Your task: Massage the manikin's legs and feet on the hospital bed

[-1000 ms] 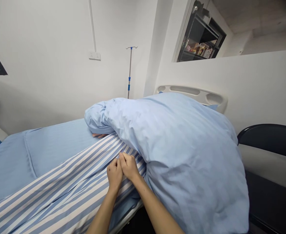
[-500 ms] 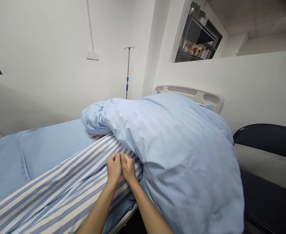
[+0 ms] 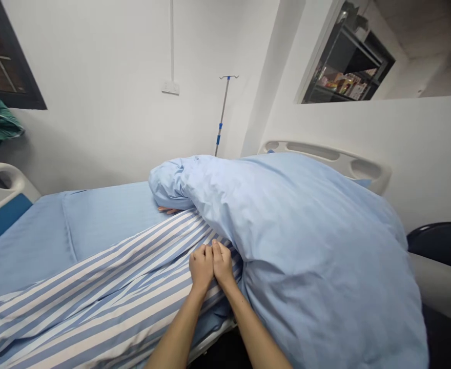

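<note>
While the left hand [image 3: 201, 265] and right hand [image 3: 222, 260] are pressing together, fingers curled, the striped cloth [image 3: 106, 307] is lying beneath them toward eight o'clock. The blue quilt [image 3: 306, 230] is bulging from one to four o'clock.

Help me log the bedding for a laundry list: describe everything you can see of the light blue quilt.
The quilt looks like soft, padded fabric, light blue with faint stripes, creased and heaped over the headboard end of the bed. It spills over the near side and overlaps the striped cloth. Fingertips show under its bunched far end. The left hand and right hand are beside its edge.
</note>
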A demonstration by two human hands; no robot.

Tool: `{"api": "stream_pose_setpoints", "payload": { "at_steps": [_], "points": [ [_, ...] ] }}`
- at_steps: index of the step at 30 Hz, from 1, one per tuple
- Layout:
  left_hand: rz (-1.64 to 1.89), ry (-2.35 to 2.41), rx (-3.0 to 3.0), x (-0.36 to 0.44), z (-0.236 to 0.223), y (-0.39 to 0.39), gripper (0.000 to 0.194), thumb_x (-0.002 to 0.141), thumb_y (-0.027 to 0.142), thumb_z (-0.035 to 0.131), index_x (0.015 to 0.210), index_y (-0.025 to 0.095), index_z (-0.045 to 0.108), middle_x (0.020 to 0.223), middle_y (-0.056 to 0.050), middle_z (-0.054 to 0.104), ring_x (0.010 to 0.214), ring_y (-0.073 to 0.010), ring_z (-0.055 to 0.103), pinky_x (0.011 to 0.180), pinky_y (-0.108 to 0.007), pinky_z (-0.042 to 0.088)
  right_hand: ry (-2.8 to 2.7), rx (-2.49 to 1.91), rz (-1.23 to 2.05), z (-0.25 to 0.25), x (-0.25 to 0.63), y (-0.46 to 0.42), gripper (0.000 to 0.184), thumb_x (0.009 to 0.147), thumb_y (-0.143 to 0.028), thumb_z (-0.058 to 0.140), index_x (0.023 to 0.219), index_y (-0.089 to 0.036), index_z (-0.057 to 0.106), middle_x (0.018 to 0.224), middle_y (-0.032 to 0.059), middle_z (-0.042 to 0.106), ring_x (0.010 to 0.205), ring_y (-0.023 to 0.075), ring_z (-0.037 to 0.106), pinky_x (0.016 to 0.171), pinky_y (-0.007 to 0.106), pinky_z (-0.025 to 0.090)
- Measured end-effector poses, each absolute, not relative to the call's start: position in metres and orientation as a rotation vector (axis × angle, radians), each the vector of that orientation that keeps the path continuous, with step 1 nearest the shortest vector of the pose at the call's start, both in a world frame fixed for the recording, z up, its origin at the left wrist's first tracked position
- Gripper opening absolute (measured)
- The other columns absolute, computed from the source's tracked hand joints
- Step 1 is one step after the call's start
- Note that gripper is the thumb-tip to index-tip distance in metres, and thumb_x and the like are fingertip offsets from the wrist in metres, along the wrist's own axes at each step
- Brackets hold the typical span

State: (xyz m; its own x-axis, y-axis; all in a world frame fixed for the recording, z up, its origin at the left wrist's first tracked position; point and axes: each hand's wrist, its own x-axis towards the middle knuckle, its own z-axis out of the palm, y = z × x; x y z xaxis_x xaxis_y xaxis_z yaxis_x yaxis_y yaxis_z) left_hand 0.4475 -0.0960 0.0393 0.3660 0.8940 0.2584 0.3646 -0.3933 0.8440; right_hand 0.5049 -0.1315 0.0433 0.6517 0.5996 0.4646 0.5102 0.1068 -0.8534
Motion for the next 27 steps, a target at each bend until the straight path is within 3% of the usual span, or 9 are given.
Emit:
{"api": "stream_pose_setpoints", "payload": {
  "at_steps": [6, 11, 13, 18, 21, 27],
  "points": [
    [0.895, 1.133, 1.943, 0.446, 0.041, -0.099, 0.033, 0.082, 0.028, 0.035, 0.055, 0.019, 0.052, 0.057, -0.002, 0.058, 0.058, -0.012, 0.046, 0.06, -0.025, 0.028, -1.144, -1.684, -0.063, 0.072, 0.517, -0.138, 0.038, 0.087, -0.043, 0.034, 0.058, -0.019, 0.042, 0.049, -0.004, 0.041, 0.048, 0.01, 0.036, 0.051, 0.023, 0.029],
    [0.868, 1.184, 1.924, 0.447, 0.04, -0.099, 0.031, 0.081, 0.027, 0.036, 0.057, 0.019, 0.055, 0.06, -0.004, 0.061, 0.062, -0.0134, 0.048, 0.061, -0.027, 0.028, -0.9, -1.699, 0.02, 0.045, 0.532, -0.132, 0.043, 0.083, -0.051, 0.032, 0.052, -0.022, 0.034, 0.044, -0.0044, 0.034, 0.046, 0.0114, 0.034, 0.047, 0.024, 0.031],
    [0.854, 1.207, 1.899, 0.448, 0.04, -0.101, 0.03, 0.079, 0.027, 0.037, 0.058, 0.019, 0.055, 0.061, -0.004, 0.06, 0.064, -0.0139, 0.048, 0.062, -0.027, 0.028, -0.925, -1.729, 0.035, 0.035, 0.536, -0.13, 0.041, 0.08, -0.051, 0.034, 0.052, -0.021, 0.037, 0.045, -0.0029, 0.038, 0.048, 0.0124, 0.036, 0.049, 0.024, 0.033],
    [0.847, 1.024, 1.819, 0.426, 0.039, -0.096, 0.028, 0.075, 0.026, 0.04, 0.048, 0.019, 0.043, 0.047, 0.003, 0.041, 0.053, -0.0103, 0.038, 0.055, -0.025, 0.025, -0.959, -1.794, 0.035, 0.034, 0.539, -0.132, 0.041, 0.076, -0.052, 0.036, 0.053, -0.02, 0.046, 0.044, 0.0008, 0.044, 0.055, 0.0165, 0.044, 0.053, 0.025, 0.037],
    [0.802, 1.02, 1.808, 0.367, 0.038, -0.071, 0.032, 0.071, 0.024, 0.04, 0.042, 0.019, 0.03, 0.043, 0.005, 0.023, 0.047, -0.0081, 0.03, 0.05, -0.025, 0.02, -0.933, -1.836, 0.026, 0.035, 0.54, -0.132, 0.04, 0.074, -0.05, 0.038, 0.052, -0.019, 0.048, 0.042, 0.0011, 0.043, 0.054, 0.0174, 0.045, 0.052, 0.025, 0.037],
    [0.899, 1.277, 1.81, 0.162, 0.056, -0.005, 0.037, 0.073, 0.035, 0.039, 0.044, 0.02, 0.022, 0.045, 0.006, 0.019, 0.047, -0.0072, 0.021, 0.049, -0.025, 0.017, -0.9, -1.904, -0.013, 0.033, 0.54, -0.131, 0.038, 0.071, -0.049, 0.041, 0.048, -0.02, 0.045, 0.039, 0.0007, 0.04, 0.046, 0.0157, 0.043, 0.047, 0.024, 0.036]
  ]
}}
